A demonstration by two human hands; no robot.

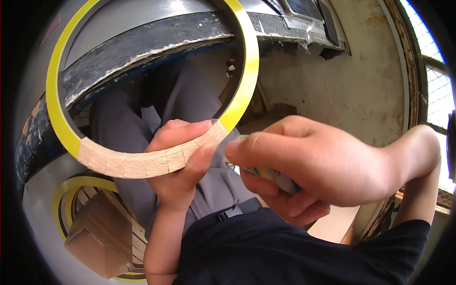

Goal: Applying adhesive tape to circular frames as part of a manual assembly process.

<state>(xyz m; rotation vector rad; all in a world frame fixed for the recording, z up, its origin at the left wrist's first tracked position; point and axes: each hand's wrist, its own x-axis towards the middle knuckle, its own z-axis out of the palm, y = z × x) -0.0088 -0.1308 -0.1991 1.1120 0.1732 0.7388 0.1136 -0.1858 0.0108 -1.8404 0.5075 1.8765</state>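
A large ring [250, 61] with a glossy yellow face and a dark inner side stands up in front of me. Its lower part is a bare light-wood section [128, 164] with cross lines on it. My left hand [173, 185] is closed on the right end of this section, thumb on one side and fingers on the other. Close to its right, my right hand [313, 166] is closed around a small thing with a white printed surface [281, 179]. Most of that thing is hidden in the fist, so its kind cannot be made out.
Behind the ring runs a grey bench with a dark, chipped edge [190, 31]. A flat dark-screened device [304, 8] lies at its far right. More yellow rings [88, 182] and a brown cardboard piece [102, 228] are at lower left. A stained wall [365, 61] and meshed window stand on the right.
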